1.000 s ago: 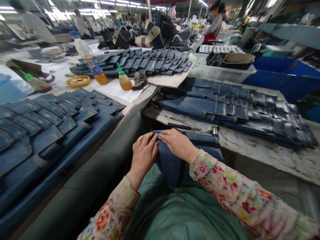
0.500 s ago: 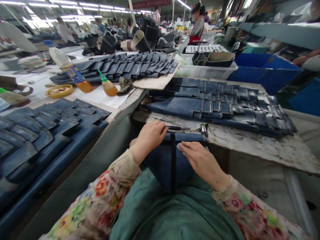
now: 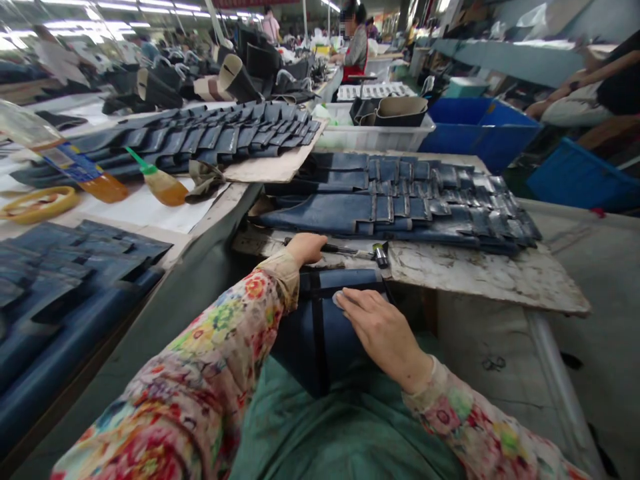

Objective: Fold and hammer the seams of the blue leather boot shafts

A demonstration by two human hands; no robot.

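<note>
My left hand (image 3: 307, 249) reaches to the front edge of the worn board, its fingers curled over the handle of a hammer (image 3: 381, 255). The hammer lies on its side, head to the right. In my lap stands a dark blue leather piece (image 3: 295, 333) with black strips crossing near its top edge. My right hand (image 3: 383, 327) rests on its upper right part, fingers together. A small pale piece (image 3: 338, 299) shows at those fingertips; its kind is unclear.
Overlapping blue leather pieces (image 3: 320, 213) lie on the board (image 3: 480, 273) ahead. More leather pieces (image 3: 75, 267) lie at left. A glue bottle (image 3: 163, 183), a larger bottle (image 3: 95, 177) and a yellow tape roll (image 3: 40, 205) sit beyond. Blue bins (image 3: 480, 137) stand at right, near another person.
The view has swung right, so things sit further left. My left hand has gone forward from the leather's top edge onto the hammer handle. My right hand stays on the leather.
</note>
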